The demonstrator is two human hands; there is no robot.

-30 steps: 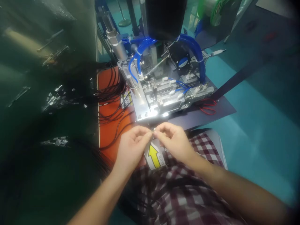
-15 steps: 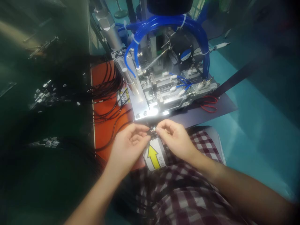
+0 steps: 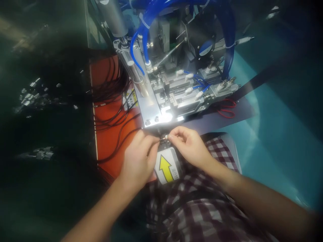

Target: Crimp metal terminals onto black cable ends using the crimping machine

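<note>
Teal floor [image 3: 275, 148] at three o'clock; my right hand [image 3: 189, 145] pinches a small part [image 3: 165, 138]; at its nine o'clock, I can't tell whether my left hand [image 3: 138, 156] grips.

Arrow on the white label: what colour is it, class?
The arrow is yellow; the head view shows it.

Before me, the orange surface [image 3: 107, 148] carries black cables [image 3: 108, 93]; on the dark table [image 3: 63, 201] lie small shiny pieces [image 3: 29, 97].
</note>
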